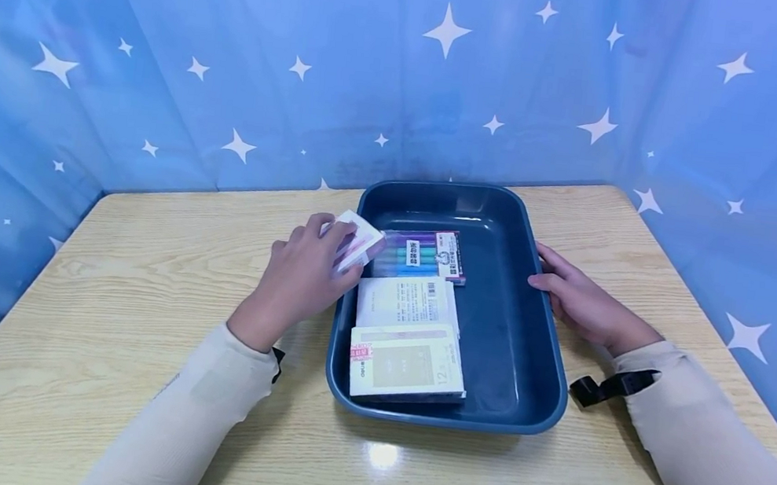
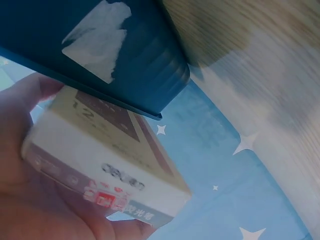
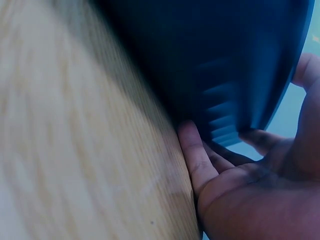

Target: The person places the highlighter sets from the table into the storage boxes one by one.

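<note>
My left hand [image 1: 308, 266] grips a small white highlighter box [image 2: 110, 155], thumb on one side and fingers on the other. The box is tilted and held at the left rim of a dark blue plastic tray [image 1: 513, 342]; in the left wrist view it overlaps that rim. On the tray's right side, my right hand [image 1: 584, 303] holds the rim with the thumb on top. Its fingers [image 3: 197, 160] lie against the outer wall, low near the table. Inside the tray's left half lie a clear pack of coloured pens [image 1: 394, 253] and two flat white boxes, a rear one [image 1: 396, 304] and a front one [image 1: 404, 363].
The tray stands on a light wooden table [image 1: 142, 288]. A blue curtain with white stars [image 1: 351, 57] hangs behind the table and along its sides. A torn white sticker [image 2: 97, 42] is on the tray's outer wall. A black strap [image 1: 615, 385] circles the right wrist.
</note>
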The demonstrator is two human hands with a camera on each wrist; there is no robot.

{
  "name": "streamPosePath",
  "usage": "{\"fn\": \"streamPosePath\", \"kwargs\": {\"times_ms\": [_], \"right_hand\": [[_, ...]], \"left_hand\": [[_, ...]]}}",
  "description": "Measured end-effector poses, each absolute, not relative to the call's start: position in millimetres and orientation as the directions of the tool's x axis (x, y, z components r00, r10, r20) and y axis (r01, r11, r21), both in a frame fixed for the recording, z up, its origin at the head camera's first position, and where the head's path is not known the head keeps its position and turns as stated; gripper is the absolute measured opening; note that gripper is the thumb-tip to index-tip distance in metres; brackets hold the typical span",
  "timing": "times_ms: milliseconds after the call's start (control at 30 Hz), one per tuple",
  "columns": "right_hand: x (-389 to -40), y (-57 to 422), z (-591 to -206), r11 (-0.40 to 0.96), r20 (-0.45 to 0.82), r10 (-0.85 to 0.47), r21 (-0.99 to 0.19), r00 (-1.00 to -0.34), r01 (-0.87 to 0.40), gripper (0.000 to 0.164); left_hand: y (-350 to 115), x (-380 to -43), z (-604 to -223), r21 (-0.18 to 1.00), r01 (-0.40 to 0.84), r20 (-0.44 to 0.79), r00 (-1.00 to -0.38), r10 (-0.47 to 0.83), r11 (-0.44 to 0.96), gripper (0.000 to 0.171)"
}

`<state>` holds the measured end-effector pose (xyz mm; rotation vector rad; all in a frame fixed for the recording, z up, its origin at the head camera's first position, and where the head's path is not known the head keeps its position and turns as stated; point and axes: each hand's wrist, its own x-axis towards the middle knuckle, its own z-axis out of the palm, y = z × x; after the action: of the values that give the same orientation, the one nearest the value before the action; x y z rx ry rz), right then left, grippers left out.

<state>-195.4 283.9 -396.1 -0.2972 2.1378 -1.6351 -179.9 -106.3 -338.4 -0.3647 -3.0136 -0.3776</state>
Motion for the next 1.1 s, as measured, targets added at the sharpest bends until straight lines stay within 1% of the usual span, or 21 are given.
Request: {"fn": "streamPosePath", "kwargs": {"times_ms": [267, 567, 900, 1100], "right_hand": [[-195.4, 282.7, -393.9, 0.295, -0.214, -0.415, -0.951, -0.884, 0.092, 0.071], [-195.7, 282.7, -395.6, 0.286, -0.205, -0.424, -0.955, -0.882, 0.084, 0.07], [-197.6, 284.0, -397.4, 0.291, -0.203, -0.417, -0.953, -0.886, 0.081, 0.068], [-197.5, 284.2, -397.5, 0.295, -0.196, -0.419, -0.953, -0.887, 0.071, 0.068]], "left_hand": [[-105.2, -178.0, -337.9, 0.213, 0.237, 0.123, -0.969, 0.215, 0.948, 0.063], [-104.3, -177.9, -340.2, 0.16, 0.255, 0.133, -0.963, 0.235, 0.954, 0.065], [-103.5, -179.7, -343.6, 0.073, 0.281, 0.164, -0.95, 0.266, 0.957, 0.065], [-102.0, -179.0, -345.4, 0.053, 0.279, 0.174, -0.948, 0.266, 0.959, 0.068]]}}
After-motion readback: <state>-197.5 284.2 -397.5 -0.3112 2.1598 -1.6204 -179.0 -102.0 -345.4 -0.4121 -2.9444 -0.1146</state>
